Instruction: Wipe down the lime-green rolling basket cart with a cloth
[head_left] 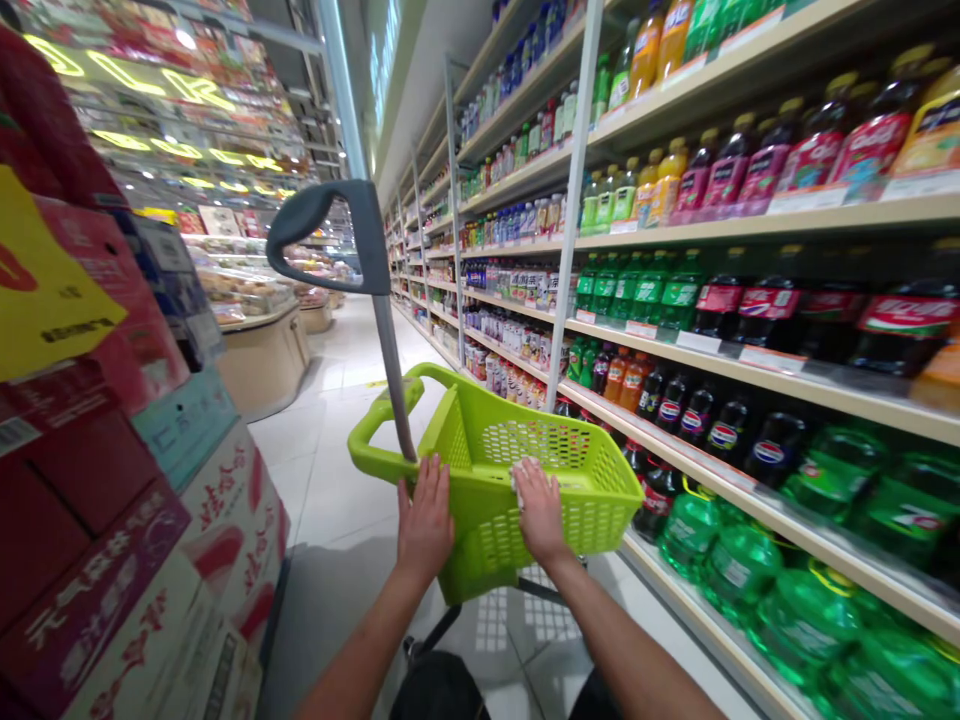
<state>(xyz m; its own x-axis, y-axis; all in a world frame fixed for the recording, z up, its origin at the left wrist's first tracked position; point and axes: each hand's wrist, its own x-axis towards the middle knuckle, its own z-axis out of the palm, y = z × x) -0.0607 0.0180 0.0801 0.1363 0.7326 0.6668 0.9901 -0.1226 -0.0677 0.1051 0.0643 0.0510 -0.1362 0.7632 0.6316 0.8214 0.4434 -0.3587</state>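
A lime-green plastic shopping basket (pixel 577 470) stands on the floor of a shop aisle, with a grey pull handle (pixel 352 230) rising on a metal rod. My left hand (pixel 424 520) lies flat on the basket's near rim by the rod, fingers stretched out. My right hand (pixel 538 510) rests on the same rim further right, fingers curled over something small and white that I cannot make out. The inside of the basket looks bare apart from that.
Shelves (pixel 750 370) full of soft-drink bottles run along the right side. Stacked red and white cartons (pixel 112 500) stand close on the left. The tiled aisle (pixel 330 400) runs ahead toward display counters (pixel 262 350).
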